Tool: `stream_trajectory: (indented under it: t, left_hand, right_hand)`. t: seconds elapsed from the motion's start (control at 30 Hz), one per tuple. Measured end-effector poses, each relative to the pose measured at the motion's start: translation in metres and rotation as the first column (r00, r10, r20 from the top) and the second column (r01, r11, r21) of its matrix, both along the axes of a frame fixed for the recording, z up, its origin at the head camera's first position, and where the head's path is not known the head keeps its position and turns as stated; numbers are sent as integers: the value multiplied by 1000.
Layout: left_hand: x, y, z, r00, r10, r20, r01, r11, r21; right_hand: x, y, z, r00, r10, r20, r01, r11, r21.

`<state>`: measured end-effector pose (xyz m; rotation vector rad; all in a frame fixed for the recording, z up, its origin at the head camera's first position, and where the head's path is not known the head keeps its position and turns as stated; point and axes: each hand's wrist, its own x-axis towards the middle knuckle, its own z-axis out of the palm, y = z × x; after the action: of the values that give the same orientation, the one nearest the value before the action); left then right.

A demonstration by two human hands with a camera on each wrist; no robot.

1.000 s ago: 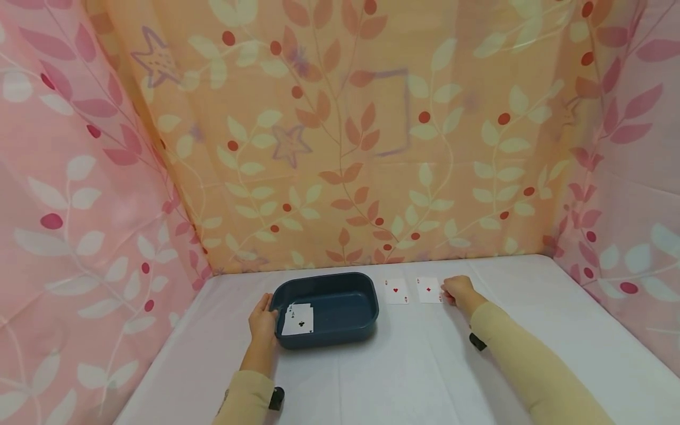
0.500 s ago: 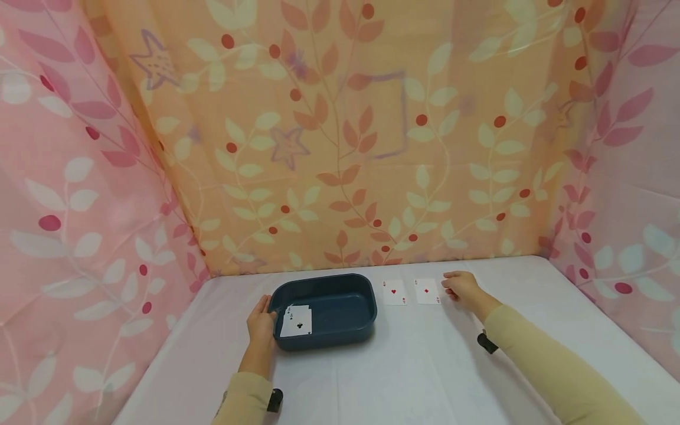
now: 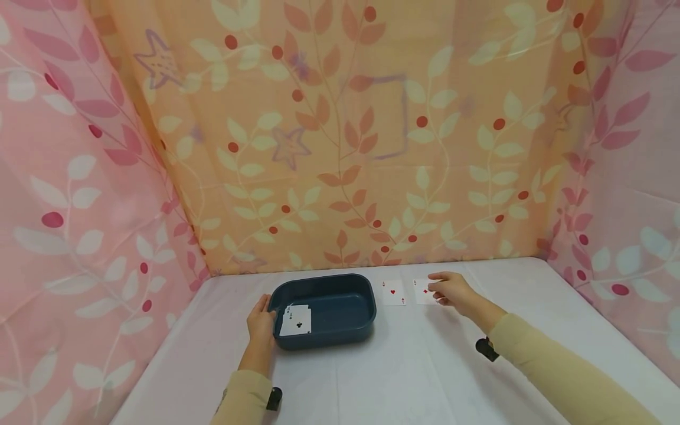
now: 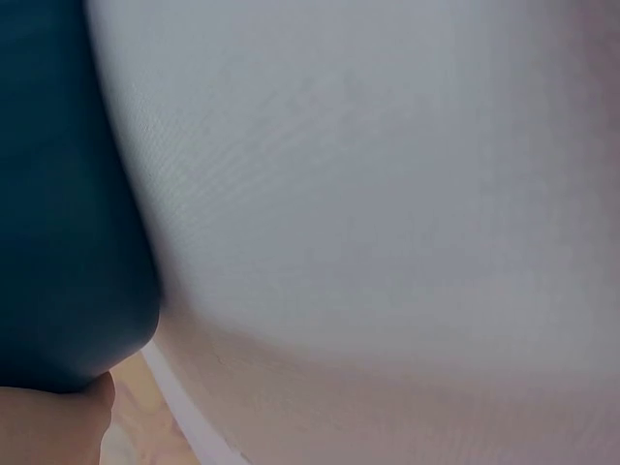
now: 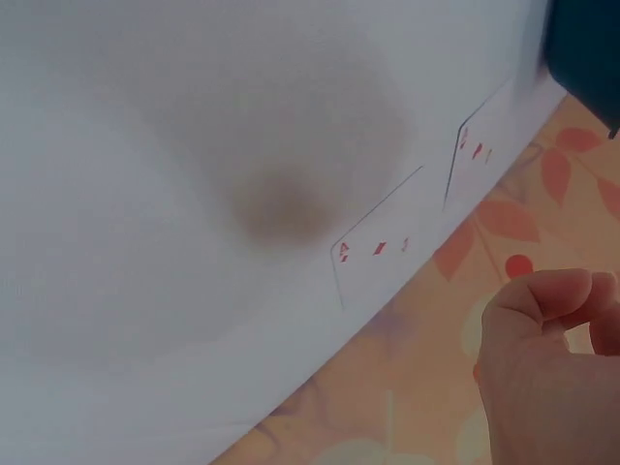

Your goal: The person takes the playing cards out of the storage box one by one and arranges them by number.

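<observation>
Apparently pick-up step: R hand (image 3: pixel 453 292) (fingers loosely bent, holding nothing) hovers over ace of diamonds (image 3: pixel 421 294) on table (image 3: pixel 409 366); L hand (image 3: pixel 260 323) grips bin (image 3: pixel 337 338) at left end. Next prob. needs an edge pinch.

In the head view, your right hand (image 3: pixel 454 292) hovers right of centre, hiding part of the diamond card (image 3: pixel 419 298). The heart card (image 3: pixel 394 293) just left of it lies flat, so you can pass above; further left, the raised wall of the dish (image 3: pixel 342 317) blocks a low path. Your left hand (image 3: pixel 260 324) obstructs its left end. You have room over the table (image 3: pixel 414 372) at bottom centre; the curtain (image 3: pixel 340 147) bounds its far edge.
</observation>
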<state>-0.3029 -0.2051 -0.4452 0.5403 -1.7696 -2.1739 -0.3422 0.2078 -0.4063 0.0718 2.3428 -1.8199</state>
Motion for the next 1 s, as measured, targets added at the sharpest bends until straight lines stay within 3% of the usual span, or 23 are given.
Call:
stream_trajectory:
  t: [0.43,1.0]
  left_hand:
    - [-1,-1,-1,1000,8,-7,-8,1000,14]
    - [-3,-1,-1,1000,15,11,-15,1000,15]
  right_hand:
    - [22,-27,11,993,104,-62,-108,993,-55]
    - [31,-69,19,985,164,-60,-170,979,-114]
